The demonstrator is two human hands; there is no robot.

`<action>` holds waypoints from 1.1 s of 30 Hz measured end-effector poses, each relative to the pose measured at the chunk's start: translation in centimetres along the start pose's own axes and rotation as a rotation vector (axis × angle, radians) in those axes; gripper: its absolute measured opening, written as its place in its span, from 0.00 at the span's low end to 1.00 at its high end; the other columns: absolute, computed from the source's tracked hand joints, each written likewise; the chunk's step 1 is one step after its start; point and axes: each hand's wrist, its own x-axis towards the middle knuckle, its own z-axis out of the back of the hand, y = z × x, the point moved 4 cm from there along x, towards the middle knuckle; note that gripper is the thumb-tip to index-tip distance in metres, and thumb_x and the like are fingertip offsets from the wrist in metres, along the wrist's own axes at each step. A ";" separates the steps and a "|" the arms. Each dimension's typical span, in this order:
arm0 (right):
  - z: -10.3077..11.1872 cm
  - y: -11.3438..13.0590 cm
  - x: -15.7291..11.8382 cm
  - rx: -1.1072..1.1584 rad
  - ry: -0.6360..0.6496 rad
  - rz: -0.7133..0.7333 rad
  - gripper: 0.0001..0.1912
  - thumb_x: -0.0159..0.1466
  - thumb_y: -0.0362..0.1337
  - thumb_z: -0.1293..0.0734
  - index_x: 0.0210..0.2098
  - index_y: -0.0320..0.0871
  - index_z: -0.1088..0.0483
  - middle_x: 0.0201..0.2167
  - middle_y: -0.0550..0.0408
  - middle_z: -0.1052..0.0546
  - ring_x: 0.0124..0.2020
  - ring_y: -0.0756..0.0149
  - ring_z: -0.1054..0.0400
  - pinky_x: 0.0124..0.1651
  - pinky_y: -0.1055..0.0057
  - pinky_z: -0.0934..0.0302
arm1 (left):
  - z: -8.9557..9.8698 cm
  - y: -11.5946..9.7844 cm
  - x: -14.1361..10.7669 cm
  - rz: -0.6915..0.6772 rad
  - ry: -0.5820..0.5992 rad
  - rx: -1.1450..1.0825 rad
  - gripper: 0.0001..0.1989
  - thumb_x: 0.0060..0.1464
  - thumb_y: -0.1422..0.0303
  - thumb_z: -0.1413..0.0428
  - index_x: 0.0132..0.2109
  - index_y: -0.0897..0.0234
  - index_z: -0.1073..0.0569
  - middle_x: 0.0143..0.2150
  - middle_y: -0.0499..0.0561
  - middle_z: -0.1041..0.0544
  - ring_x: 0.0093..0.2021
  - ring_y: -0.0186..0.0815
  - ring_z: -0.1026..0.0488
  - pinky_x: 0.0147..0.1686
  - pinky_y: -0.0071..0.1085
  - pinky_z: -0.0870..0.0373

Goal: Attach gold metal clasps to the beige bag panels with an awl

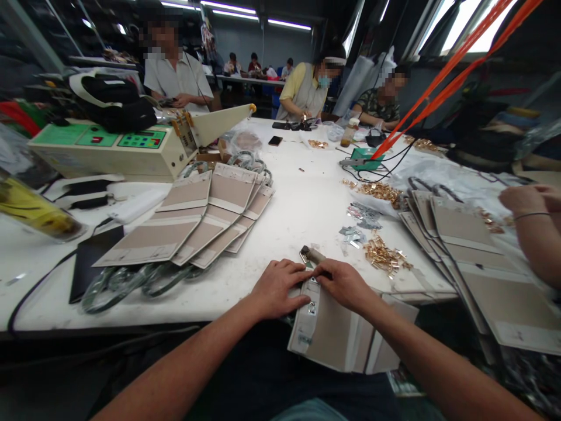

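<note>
Tabletop (pixel 302 202) holds a jar (pixel 349 133) (amber inside); left hand (pixel 278 289) spreads on a panel (pixel 333 327), right hand (pixel 344 283) pinches its edge.

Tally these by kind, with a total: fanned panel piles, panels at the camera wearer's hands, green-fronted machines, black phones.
Fanned panel piles: 2
Panel at the hands: 1
Green-fronted machine: 1
Black phone: 1
Total: 5

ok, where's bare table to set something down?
Mid-table: white tabletop between the left panel stack and gold clips, from the phone down toward the left hand, small specks aside. Crowded: right side, with clips, grey plates and right panel stack; far left, around the machine.
</note>
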 end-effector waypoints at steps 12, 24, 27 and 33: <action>-1.4 -0.4 -2.8 0.026 -0.289 0.215 0.06 0.69 0.35 0.32 0.38 0.47 0.21 0.41 0.49 0.22 0.44 0.55 0.30 0.49 0.57 0.37 | 0.4 -0.2 0.7 0.147 0.017 -0.112 0.28 0.58 0.60 0.36 0.65 0.57 0.27 0.58 0.53 0.21 0.59 0.47 0.28 0.59 0.44 0.35; -1.5 -1.2 -2.7 0.188 -0.289 0.191 0.04 0.66 0.32 0.29 0.36 0.47 0.21 0.38 0.51 0.24 0.43 0.56 0.31 0.48 0.59 0.38 | -0.9 1.1 4.4 0.612 0.345 -0.428 0.11 0.59 0.62 0.43 0.31 0.64 0.27 0.22 0.49 0.25 0.27 0.40 0.21 0.27 0.30 0.31; -1.5 -1.3 -2.6 0.182 -0.279 0.186 0.04 0.66 0.33 0.29 0.36 0.47 0.21 0.39 0.51 0.23 0.43 0.56 0.31 0.48 0.59 0.38 | -1.5 1.4 4.7 0.683 0.417 -0.518 0.13 0.60 0.62 0.44 0.30 0.63 0.31 0.19 0.47 0.28 0.22 0.39 0.23 0.21 0.27 0.33; 0.3 -1.8 -1.7 0.252 -0.203 0.163 0.04 0.65 0.34 0.28 0.38 0.48 0.20 0.38 0.52 0.23 0.41 0.60 0.29 0.46 0.63 0.36 | -1.2 1.6 5.1 0.702 0.335 -0.535 0.14 0.56 0.63 0.39 0.26 0.63 0.31 0.17 0.43 0.34 0.16 0.32 0.33 0.17 0.26 0.43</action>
